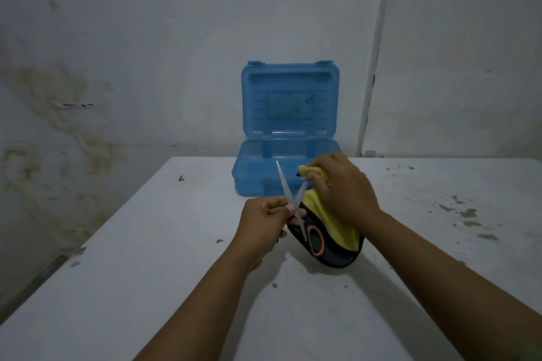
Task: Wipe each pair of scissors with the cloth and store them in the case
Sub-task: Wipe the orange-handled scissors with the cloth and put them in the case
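Observation:
My left hand (262,221) pinches a pair of scissors (284,182) near the pivot, blades spread open and pointing up and away. The handles are black with an orange ring (316,240). My right hand (341,184) grips a yellow cloth (328,217) bunched around the tip of the right blade; the rest of the cloth hangs down over the handles. Behind the hands stands a blue translucent case (287,114), its lid upright against the wall and its base lying open on the table.
The white table (176,272) has chipped paint and dark specks, mostly on the right side. A stained wall rises right behind the case. A white pipe (372,67) runs up the wall at the right.

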